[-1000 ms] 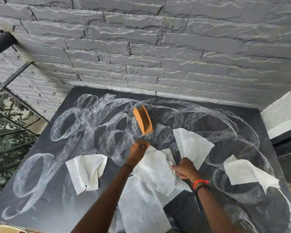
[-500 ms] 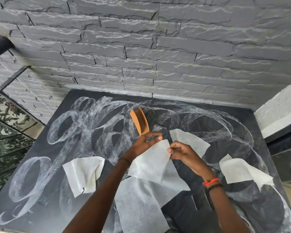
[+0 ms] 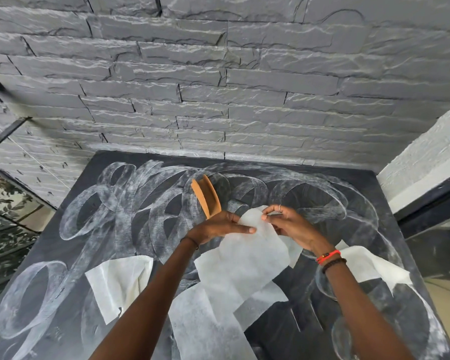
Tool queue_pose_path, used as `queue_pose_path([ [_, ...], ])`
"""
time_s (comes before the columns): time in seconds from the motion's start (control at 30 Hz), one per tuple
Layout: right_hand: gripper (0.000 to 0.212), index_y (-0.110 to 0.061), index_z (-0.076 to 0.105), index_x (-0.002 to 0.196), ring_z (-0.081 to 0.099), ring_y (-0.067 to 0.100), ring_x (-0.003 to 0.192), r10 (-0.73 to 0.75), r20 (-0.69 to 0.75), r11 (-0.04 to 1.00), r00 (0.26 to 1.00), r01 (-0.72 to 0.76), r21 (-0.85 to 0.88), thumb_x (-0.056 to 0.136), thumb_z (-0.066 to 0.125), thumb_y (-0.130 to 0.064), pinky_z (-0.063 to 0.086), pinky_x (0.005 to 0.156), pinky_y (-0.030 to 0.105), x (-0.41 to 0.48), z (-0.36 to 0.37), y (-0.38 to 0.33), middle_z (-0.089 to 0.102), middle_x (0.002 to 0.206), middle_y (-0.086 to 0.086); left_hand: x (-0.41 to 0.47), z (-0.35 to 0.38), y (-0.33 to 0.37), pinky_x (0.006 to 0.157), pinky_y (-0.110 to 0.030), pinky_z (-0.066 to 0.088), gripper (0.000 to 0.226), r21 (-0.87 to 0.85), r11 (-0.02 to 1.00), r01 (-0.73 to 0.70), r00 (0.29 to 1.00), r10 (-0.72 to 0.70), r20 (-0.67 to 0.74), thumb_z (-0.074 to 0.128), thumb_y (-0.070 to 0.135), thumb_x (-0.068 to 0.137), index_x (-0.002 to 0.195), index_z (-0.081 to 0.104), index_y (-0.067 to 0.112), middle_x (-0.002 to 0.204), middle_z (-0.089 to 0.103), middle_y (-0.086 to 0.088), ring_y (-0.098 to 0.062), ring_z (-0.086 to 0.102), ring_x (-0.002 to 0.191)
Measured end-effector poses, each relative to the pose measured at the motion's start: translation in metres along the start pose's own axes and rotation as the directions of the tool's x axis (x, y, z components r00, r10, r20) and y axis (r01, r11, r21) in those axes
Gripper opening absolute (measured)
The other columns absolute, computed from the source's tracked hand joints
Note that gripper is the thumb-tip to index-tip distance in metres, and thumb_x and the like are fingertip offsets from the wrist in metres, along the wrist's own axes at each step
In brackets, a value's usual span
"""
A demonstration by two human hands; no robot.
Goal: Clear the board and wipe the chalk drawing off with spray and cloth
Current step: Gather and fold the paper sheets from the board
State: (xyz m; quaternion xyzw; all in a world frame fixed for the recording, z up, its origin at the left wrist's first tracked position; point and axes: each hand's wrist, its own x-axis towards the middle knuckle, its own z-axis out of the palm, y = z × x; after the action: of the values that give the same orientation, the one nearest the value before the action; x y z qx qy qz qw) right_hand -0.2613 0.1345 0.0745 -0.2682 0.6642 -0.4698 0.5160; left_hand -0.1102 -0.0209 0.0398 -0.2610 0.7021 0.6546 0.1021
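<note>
A dark chalkboard (image 3: 70,276) covered in white chalk swirls lies flat against the stone wall. My left hand (image 3: 218,226) holds a folded orange card (image 3: 207,197) upright and pins the top of a white paper sheet (image 3: 244,258) with its thumb. My right hand (image 3: 289,223) pinches the same sheet's upper right edge. The sheet hangs lifted above the board. More white sheets lie on the board: one at the left (image 3: 117,281), one at the right (image 3: 366,266), and one under my arms (image 3: 205,326).
A grey stone wall (image 3: 218,100) rises behind the board. A white ledge with a dark frame (image 3: 424,178) stands at the right. A glass panel with foliage behind it (image 3: 5,209) borders the left side.
Both hands have lifted the middle white sheet off the board and brought it up between them. The left hand has kept the orange card throughout.
</note>
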Motion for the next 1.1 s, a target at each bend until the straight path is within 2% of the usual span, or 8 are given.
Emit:
queue_pose_path([
  [0.1,0.035,-0.021,0.056,0.103,0.062,0.015,0.082,0.132,0.010,0.991,0.991,-0.132,0.014,0.076,0.074,-0.033,0.047,0.071,0.028,0.001,0.003,0.014,0.067,0.092,0.002,0.009,0.003,-0.008,0.073,-0.027,0.050,0.042,-0.052,0.999,-0.006,0.991,-0.001,-0.137,0.084,0.041,0.069,0.094,0.077,0.007,0.087,0.075,-0.006,-0.013,0.065,0.075],
  [0.2,0.040,-0.016,0.051,0.113,0.066,0.016,0.092,0.222,0.045,0.975,0.974,-0.222,0.005,0.080,0.072,-0.013,0.056,0.070,0.030,-0.001,0.005,0.028,0.066,0.105,0.004,0.012,0.000,-0.010,0.061,-0.020,0.054,0.017,-0.134,0.991,-0.016,0.979,-0.012,-0.205,0.078,0.023,0.081,0.091,0.074,0.011,0.073,0.074,0.006,-0.010,0.068,0.064],
  [0.4,0.008,-0.007,0.056,0.097,0.067,0.026,0.071,0.302,-0.203,0.942,0.931,-0.258,0.215,0.089,0.057,-0.004,0.059,0.064,0.030,0.009,-0.014,0.062,0.066,0.087,0.017,0.008,-0.006,-0.022,0.066,-0.026,0.058,0.013,-0.322,0.947,0.003,0.986,-0.057,-0.158,0.073,0.016,0.085,0.093,0.074,0.007,0.086,0.076,-0.006,-0.018,0.072,0.072],
  [0.5,0.012,-0.004,0.059,0.083,0.062,0.020,0.057,0.301,-0.517,0.952,0.802,-0.217,0.217,0.090,0.050,0.001,0.054,0.055,0.025,0.024,-0.048,0.085,0.063,0.077,0.019,0.009,-0.007,-0.029,0.081,-0.036,0.057,0.014,-0.362,0.932,0.020,0.988,-0.073,-0.135,0.073,0.016,0.085,0.092,0.073,0.004,0.097,0.074,-0.015,-0.026,0.070,0.085],
  [0.63,0.026,0.005,0.066,0.095,0.059,0.041,0.102,0.083,-0.814,0.897,0.575,-0.399,-0.191,0.085,0.046,-0.009,0.044,0.088,0.042,0.042,-0.089,0.112,0.064,0.103,0.028,0.011,-0.006,-0.033,0.089,-0.042,0.054,0.015,-0.415,0.909,0.036,0.986,-0.100,-0.133,0.072,0.012,0.085,0.095,0.073,0.002,0.104,0.072,-0.020,-0.028,0.070,0.089],
  [0.8,0.037,0.010,0.060,0.096,0.050,0.042,0.108,0.051,-0.734,0.760,0.677,-0.503,-0.412,0.075,0.073,-0.017,0.036,0.090,0.043,0.047,-0.099,0.116,0.062,0.101,0.028,0.013,-0.005,-0.028,0.090,-0.043,0.056,0.016,-0.469,0.883,0.039,0.989,-0.100,-0.106,0.071,0.020,0.085,0.094,0.074,0.007,0.102,0.074,-0.016,-0.027,0.071,0.091],
  [0.93,0.019,0.005,0.068,0.086,0.058,0.037,0.101,0.033,-0.699,0.712,0.715,-0.508,-0.485,0.075,0.068,-0.010,0.043,0.087,0.039,0.050,-0.102,0.113,0.067,0.096,0.023,0.015,-0.004,-0.022,0.079,-0.033,0.060,0.017,-0.517,0.854,0.060,0.989,-0.123,-0.088,0.065,0.023,0.091,0.093,0.075,0.010,0.096,0.075,-0.010,-0.019,0.073,0.081],
  [1.1,0.009,-0.005,0.062,0.073,0.062,0.031,0.087,0.053,-0.714,0.857,0.698,-0.399,-0.326,0.078,0.064,-0.012,0.041,0.074,0.028,0.049,-0.105,0.104,0.065,0.078,0.013,0.014,-0.007,-0.017,0.073,-0.030,0.060,0.021,-0.514,0.855,0.064,0.989,-0.122,-0.080,0.059,0.026,0.095,0.098,0.073,0.011,0.096,0.076,-0.008,-0.017,0.074,0.083],
])
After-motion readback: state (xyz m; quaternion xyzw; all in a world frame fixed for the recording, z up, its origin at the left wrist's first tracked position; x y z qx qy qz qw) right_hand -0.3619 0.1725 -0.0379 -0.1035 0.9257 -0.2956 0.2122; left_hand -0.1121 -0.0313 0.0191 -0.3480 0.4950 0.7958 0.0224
